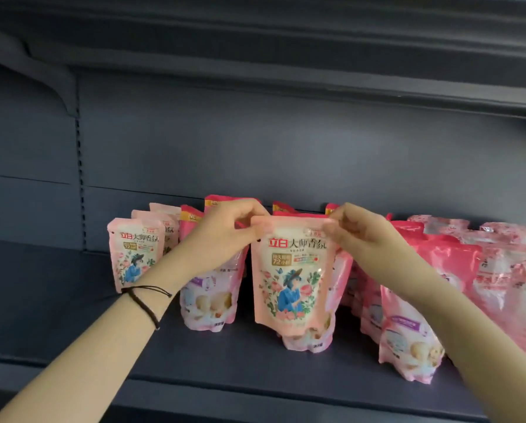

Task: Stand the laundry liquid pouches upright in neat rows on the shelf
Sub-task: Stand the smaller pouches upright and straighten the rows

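Left hand [225, 236]: fingers curled, pinched top-left corner of pale pink pouch [292, 276]. Right hand [357, 236]: pinched top-right corner of same pouch. Dark cord bracelet [145, 300] on left wrist.
Pouch: soft glossy film, flat top seal, floral print; held upright mid-shelf, just before darker pink pouches [208, 300]; base contact with shelf [57, 306] not discernible.
Matching pale pouches [136, 254] stood upright in row at left.
Crinkled pink pouches [505, 270] leaned disorderly at right.
Shelf: dark grey, matte, flat.
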Available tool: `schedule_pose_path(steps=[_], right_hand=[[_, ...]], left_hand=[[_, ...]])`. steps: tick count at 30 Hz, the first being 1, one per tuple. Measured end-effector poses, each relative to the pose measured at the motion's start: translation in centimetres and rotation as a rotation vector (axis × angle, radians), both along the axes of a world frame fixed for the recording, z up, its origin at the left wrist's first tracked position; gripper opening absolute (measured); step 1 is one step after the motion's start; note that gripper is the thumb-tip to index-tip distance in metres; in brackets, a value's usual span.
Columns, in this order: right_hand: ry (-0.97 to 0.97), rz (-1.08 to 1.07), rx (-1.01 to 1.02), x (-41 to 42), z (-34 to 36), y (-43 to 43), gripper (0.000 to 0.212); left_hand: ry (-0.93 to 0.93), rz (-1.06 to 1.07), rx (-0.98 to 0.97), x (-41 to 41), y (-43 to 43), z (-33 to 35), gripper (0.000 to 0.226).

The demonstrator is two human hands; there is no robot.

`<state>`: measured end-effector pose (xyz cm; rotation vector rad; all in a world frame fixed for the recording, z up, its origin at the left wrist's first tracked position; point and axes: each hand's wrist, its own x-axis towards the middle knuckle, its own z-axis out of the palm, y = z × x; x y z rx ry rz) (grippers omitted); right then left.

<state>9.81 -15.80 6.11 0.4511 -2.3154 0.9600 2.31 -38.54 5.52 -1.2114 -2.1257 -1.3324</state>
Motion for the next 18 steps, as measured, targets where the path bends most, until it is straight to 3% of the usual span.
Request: schedule_pose_path(steps=[2, 6, 9, 14, 18], right_hand=[[-0.101, 0.195, -0.405, -1.1, -0.5, -2.8, 0.015], [-0.088, 0.279, -0.768, -4.2, -2.2, -9.6, 0.015], [-0.073, 0.289, -0.893, -6.2, -3.3, -14.9, 0.016], [-0.138, 0.294, -0.937, -9.2, -5.2, -21.6, 0.025], [-0.264, 0.324, -1.002, -10.9, -8.1, -26.7, 0.015]], left_hand=[[-0.17, -0.077, 0.268, -0.2, -1.4, -0.5, 0.012], [-0.473, -0.149, 0.609, -1.3, -4.3, -1.9, 0.01], [-0.585, -0.12, 0.752, -2.4, -7.4, -2.6, 0.014], [-0.529, -0.041, 0.824, -4.8, -13.6, -4.1, 0.017], [-0.49, -0.033, 0.833, -7.1, -17.8, -5.2, 0.027]])
